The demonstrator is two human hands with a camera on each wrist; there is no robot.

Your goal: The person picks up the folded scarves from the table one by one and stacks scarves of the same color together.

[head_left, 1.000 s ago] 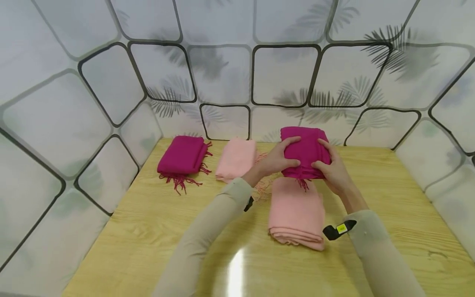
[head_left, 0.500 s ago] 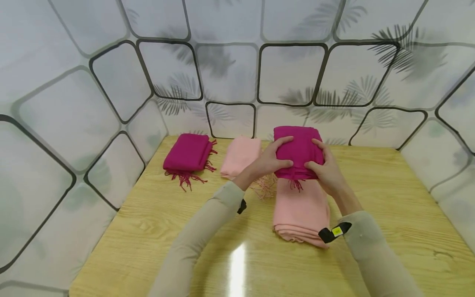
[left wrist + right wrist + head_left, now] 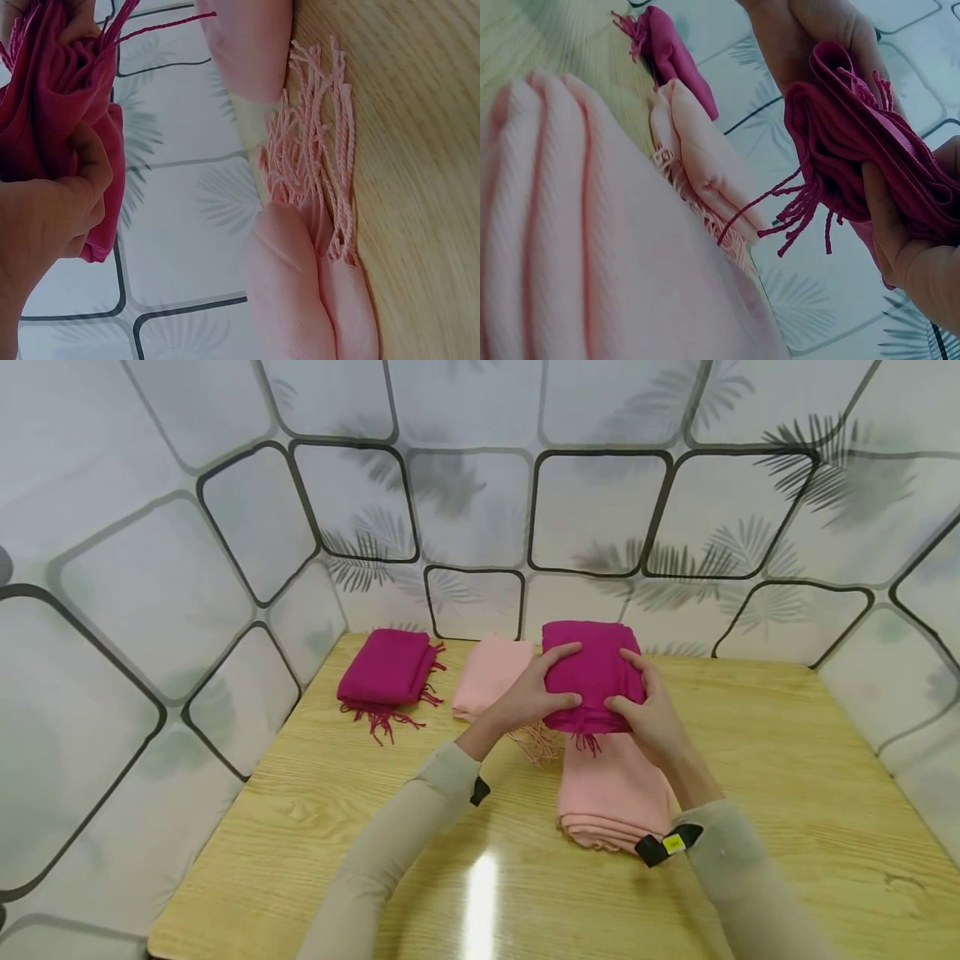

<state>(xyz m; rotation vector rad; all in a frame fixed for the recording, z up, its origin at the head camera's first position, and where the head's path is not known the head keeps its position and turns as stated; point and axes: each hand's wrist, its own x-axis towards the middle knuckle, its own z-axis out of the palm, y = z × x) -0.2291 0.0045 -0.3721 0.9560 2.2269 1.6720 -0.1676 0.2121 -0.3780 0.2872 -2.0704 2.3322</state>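
A folded magenta scarf is held up between both hands, above the far end of a folded pink scarf. My left hand grips its left side, thumb toward me and fingers on the upper face. On the opposite side my right hand grips it the same way. Dark fringe dangles from the scarf's near edge in the right wrist view. Stacked folds of the held magenta scarf show beside the left thumb in the left wrist view.
At the back left lies another folded magenta scarf, its fringe spread on the wooden table. Between it and the hands sits a smaller folded pink scarf with loose fringe. A patterned wall bounds the table's back and sides.
Both hands have carried the magenta scarf a little to the left relative to the pink scarf below. The head view has shifted slightly; the scarves on the table stay put.
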